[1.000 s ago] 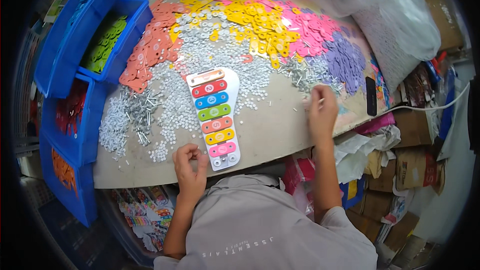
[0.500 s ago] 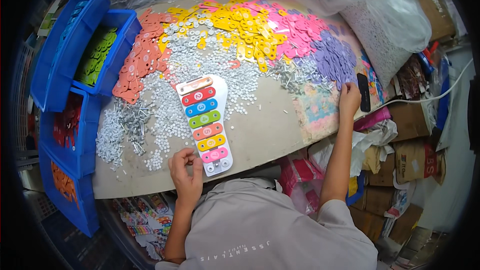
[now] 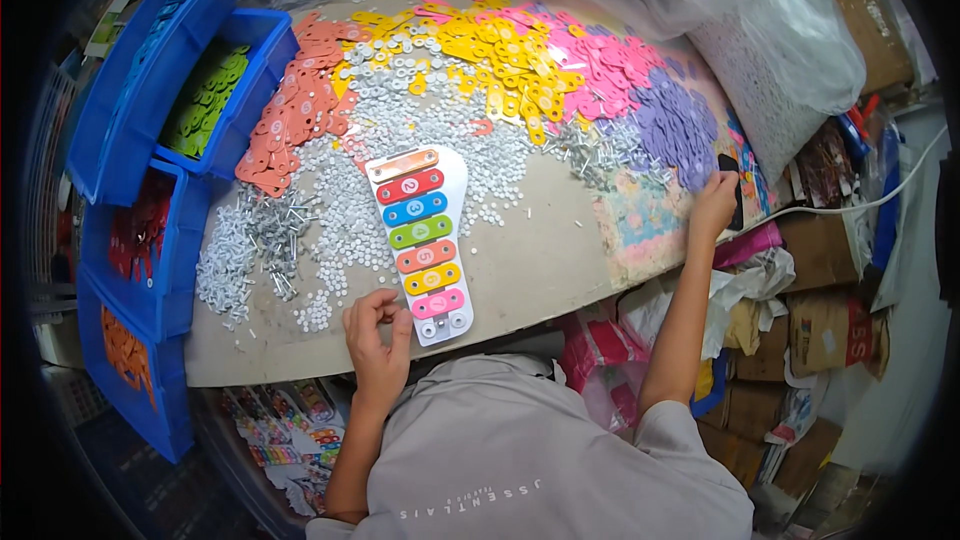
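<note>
A white toy xylophone point(image 3: 457, 195) lies on the table in front of me, with several coloured metal bars across it. Two round white washers sit at its near end. Beside that end, my left hand point(image 3: 380, 345) rests near the table edge, fingers loosely curled, thumb apart, nothing visible in it. My right hand point(image 3: 715, 205) is at the right, its fingers drawn together by the purple bars point(image 3: 675, 125) and overlapping the dark phone point(image 3: 730, 166). Whatever those fingertips hold, if anything, is hidden.
White washers point(image 3: 415, 105), yellow bars point(image 3: 505, 55), pink bars point(image 3: 615, 70) and coral bars point(image 3: 290, 120) cover the far table. Screws point(image 3: 605, 148) lie near the purple pile. Blue bins point(image 3: 185, 280) line the left edge; a large bag point(image 3: 770, 70) stands at right.
My right hand has shifted slightly right and nearer, from the edge of the purple bars to partly over the phone. My left hand has stayed beside the xylophone. The view has tilted slightly.
</note>
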